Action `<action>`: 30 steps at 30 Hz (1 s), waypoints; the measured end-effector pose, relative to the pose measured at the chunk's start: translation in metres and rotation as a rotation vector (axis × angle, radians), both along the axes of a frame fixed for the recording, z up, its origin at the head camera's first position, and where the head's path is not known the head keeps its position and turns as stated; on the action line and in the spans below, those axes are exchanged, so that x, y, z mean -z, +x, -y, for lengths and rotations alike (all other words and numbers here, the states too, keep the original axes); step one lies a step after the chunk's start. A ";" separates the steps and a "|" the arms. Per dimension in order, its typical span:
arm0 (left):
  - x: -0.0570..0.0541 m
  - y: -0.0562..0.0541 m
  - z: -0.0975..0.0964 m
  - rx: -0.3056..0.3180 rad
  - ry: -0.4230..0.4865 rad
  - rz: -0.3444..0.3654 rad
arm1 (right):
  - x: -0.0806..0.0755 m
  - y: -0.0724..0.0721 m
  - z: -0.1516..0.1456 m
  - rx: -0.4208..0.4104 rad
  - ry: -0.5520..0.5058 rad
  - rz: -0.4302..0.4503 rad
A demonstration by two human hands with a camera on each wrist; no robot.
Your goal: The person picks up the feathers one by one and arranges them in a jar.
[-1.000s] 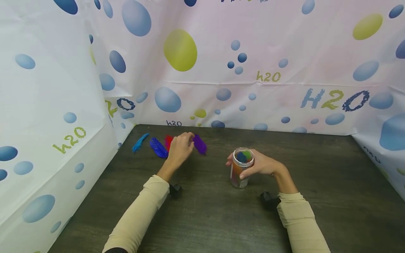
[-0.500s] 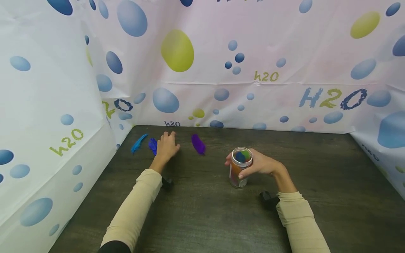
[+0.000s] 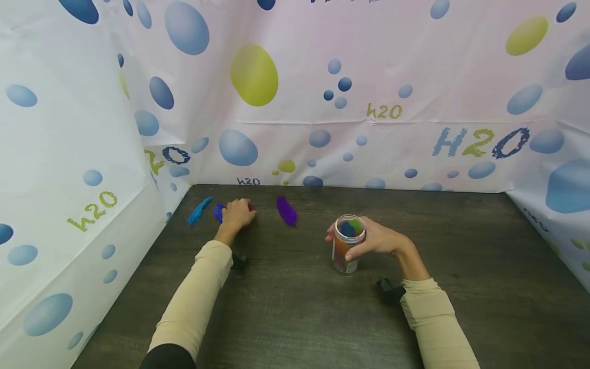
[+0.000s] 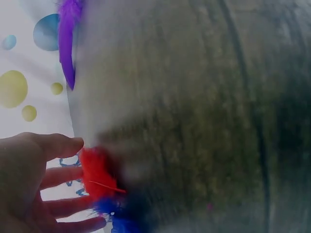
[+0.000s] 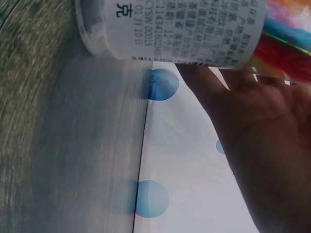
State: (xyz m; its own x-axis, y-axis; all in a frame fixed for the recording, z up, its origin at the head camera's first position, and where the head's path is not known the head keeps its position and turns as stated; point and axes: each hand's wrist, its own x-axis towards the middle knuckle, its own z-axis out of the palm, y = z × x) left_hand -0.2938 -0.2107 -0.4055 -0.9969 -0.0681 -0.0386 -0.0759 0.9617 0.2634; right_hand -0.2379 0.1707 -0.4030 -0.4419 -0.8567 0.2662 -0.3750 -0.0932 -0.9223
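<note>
My left hand (image 3: pixel 237 213) is over the back left of the table, and the red feather is hidden under it in the head view. In the left wrist view, the thumb and spread fingers are right at the red feather (image 4: pixel 99 172), which overlaps a dark blue feather (image 4: pixel 121 221). That blue feather shows beside the hand (image 3: pixel 218 212) in the head view. My right hand (image 3: pixel 378 238) grips a clear glass jar (image 3: pixel 346 256) standing upright without a lid. Colourful feathers (image 5: pixel 291 39) fill the jar, and a white printed label (image 5: pixel 194 34) wraps its side.
A light blue feather (image 3: pixel 199 211) lies at the far left of the dark wooden table (image 3: pixel 295 318). Between my left hand and the jar is a purple feather (image 3: pixel 287 210). A white sheet with bubble prints (image 3: pixel 295 123) stands along the back and sides.
My left hand has moved left from beside the purple feather to over the red one, with its fingers lowering. The right hand still holds the jar in place.
</note>
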 end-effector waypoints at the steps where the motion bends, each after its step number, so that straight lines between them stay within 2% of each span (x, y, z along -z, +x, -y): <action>1: 0.001 -0.001 0.000 0.002 -0.003 -0.001 | 0.000 0.000 0.000 0.001 -0.001 0.002; 8: 0.003 -0.001 0.002 0.012 -0.011 -0.050 | 0.000 -0.001 0.001 -0.007 -0.011 0.006; 16: 0.002 0.000 0.007 0.022 0.107 -0.192 | -0.001 0.000 0.000 -0.001 -0.007 0.013; 18: 0.002 0.001 0.007 0.018 0.181 -0.221 | -0.001 0.000 0.000 -0.001 -0.007 0.011; 24: 0.004 0.005 0.004 -0.022 0.504 -0.353 | -0.001 0.000 0.000 -0.004 -0.006 0.016; 27: 0.003 0.006 0.002 -0.047 0.590 -0.409 | -0.001 0.000 0.001 -0.002 -0.005 0.010; 30: 0.003 0.007 0.001 -0.093 0.672 -0.429 | 0.000 -0.001 0.001 0.001 -0.001 0.005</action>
State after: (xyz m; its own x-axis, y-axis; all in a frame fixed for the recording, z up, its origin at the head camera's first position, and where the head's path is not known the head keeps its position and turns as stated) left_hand -0.2867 -0.2114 -0.4083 -0.9257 -0.2499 0.2841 0.0911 0.5815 0.8084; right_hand -0.2385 0.1698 -0.4028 -0.4438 -0.8561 0.2647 -0.3703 -0.0939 -0.9242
